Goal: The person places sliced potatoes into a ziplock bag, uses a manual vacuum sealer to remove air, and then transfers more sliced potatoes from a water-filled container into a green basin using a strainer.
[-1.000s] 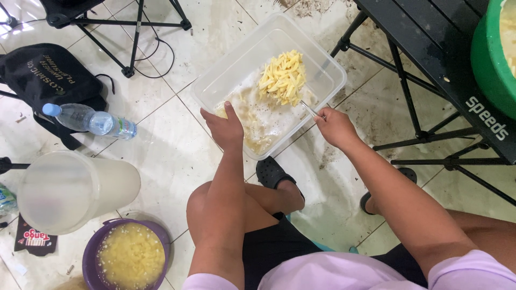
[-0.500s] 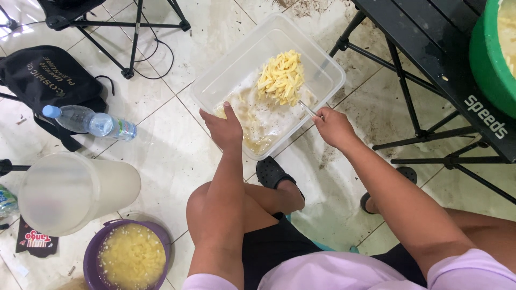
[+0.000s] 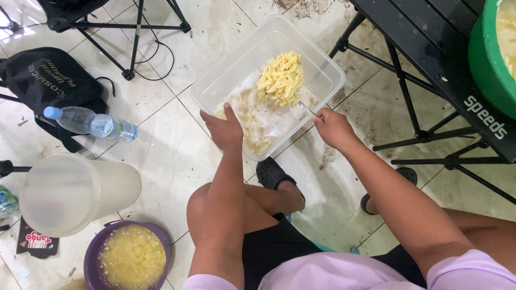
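A clear plastic tub (image 3: 328, 62) sits on the tiled floor with milky water and pale cut potato sticks in it. A heap of yellow potato sticks (image 3: 280, 79) is lifted above the water on a wire skimmer. My right hand (image 3: 334, 128) is shut on the skimmer's thin metal handle (image 3: 307, 110) at the tub's near right rim. My left hand (image 3: 223, 129) grips the tub's near left rim, thumb pointing inward.
A purple bowl of yellow chopped food (image 3: 129, 259) and a large translucent jug (image 3: 70, 192) stand at lower left. A water bottle (image 3: 91, 123) lies by a black bag (image 3: 51, 80). A black folding table (image 3: 430, 59) carries a green tub (image 3: 492, 53) at right.
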